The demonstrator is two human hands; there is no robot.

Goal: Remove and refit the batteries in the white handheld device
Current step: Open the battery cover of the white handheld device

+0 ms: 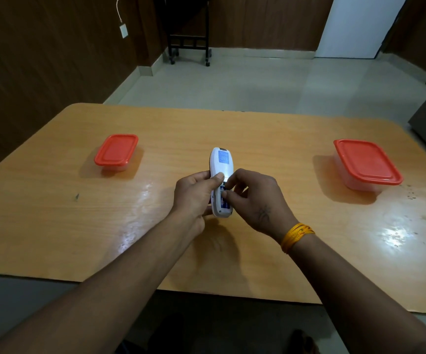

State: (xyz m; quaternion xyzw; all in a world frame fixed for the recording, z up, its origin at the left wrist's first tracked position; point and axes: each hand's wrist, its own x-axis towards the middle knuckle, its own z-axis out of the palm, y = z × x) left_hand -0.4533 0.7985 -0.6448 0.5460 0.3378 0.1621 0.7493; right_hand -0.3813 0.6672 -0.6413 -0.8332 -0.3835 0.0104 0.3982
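The white handheld device [221,163] is held back side up above the middle of the wooden table [53,213], with a blue label near its far end. My left hand [194,198] grips its left side, thumb pressed across the back. The battery compartment at the near end is open, and dark blue batteries [224,202] show inside. My right hand [254,200] reaches in from the right, its fingertips pinching at the batteries. I cannot see a battery cover.
A small clear container with a red lid [116,152] stands at the left of the table. At the right sits a larger red-lidded container [366,163]. A black wheeled stand [190,34] is on the floor beyond the table.
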